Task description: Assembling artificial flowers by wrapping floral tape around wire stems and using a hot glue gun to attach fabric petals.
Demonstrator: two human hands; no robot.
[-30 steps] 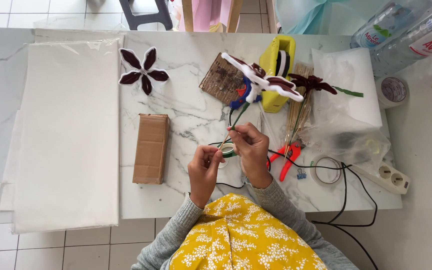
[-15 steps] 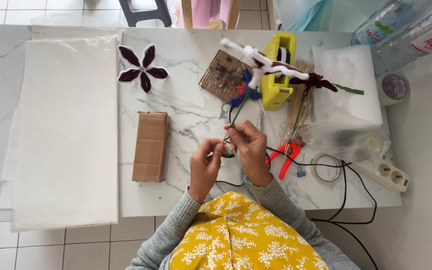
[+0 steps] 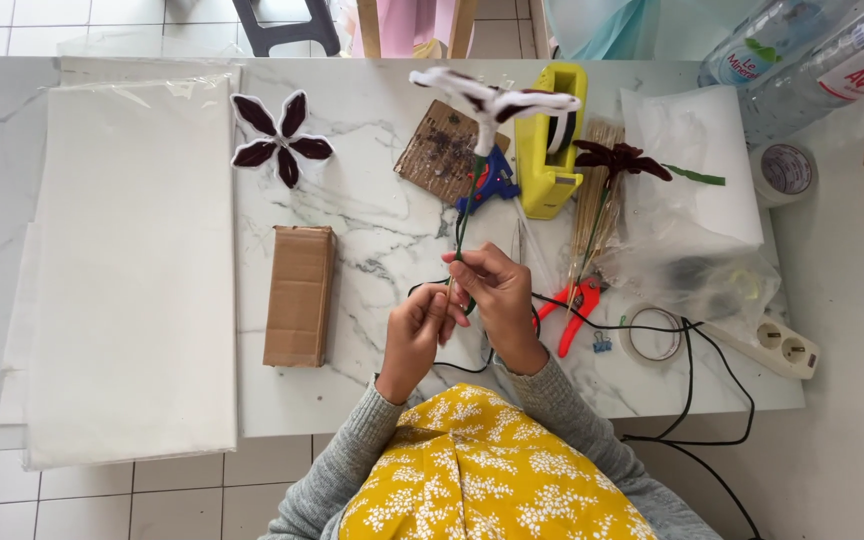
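An artificial flower (image 3: 492,100) with white-edged dark petals stands raised on a thin green stem (image 3: 464,215) over the marble table (image 3: 372,250). My right hand (image 3: 492,290) pinches the stem's lower part. My left hand (image 3: 420,330) grips the stem's bottom end just below, fingers closed around it and touching the right hand. A second dark flower (image 3: 277,145) lies flat at the table's back left. A third dark flower (image 3: 620,160) with a green leaf lies to the right.
A brown cardboard box (image 3: 300,295) lies left of my hands, beside large white sheets (image 3: 132,260). A blue glue gun (image 3: 487,185), yellow tape dispenser (image 3: 550,140), red cutters (image 3: 577,310), tape roll (image 3: 652,335), black cable and power strip (image 3: 777,345) lie on the right.
The flower head has swung from lying tilted to the right to standing more upright and farther from me. Both hands stayed on the stem and shifted slightly.
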